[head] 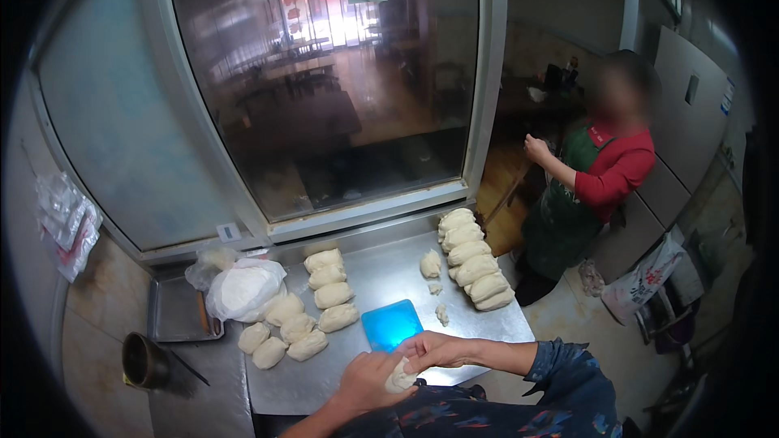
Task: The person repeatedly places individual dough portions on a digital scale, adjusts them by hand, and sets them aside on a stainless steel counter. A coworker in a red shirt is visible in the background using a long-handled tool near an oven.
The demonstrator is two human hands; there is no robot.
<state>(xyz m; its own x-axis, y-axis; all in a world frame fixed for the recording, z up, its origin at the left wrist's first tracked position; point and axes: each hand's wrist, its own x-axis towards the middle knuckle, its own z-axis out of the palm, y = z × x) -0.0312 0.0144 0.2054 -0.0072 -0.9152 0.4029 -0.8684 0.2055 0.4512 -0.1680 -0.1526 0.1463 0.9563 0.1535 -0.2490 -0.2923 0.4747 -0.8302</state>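
At the table's near edge, my left hand (367,379) cradles a piece of pale dough (400,377). The fingers of my right hand (434,350) pinch the same piece from the other side. Just beyond my hands lies a blue square plate or scale top (389,320), its near edge partly covered by them. Shaped dough pieces (333,295) stand in a row left of it, with more rounded ones (268,353) nearer. A long row of dough rolls (475,269) runs along the right edge. Between that row and the blue square are a small lump (430,263) and dough scraps (442,314).
A white plastic bag of flour-like powder (245,289) sits on the steel table (377,267). To its left are a metal tray (176,310) and a dark pot (143,360). A glass window (341,103) rises behind. Another person (584,176) stands at the right.
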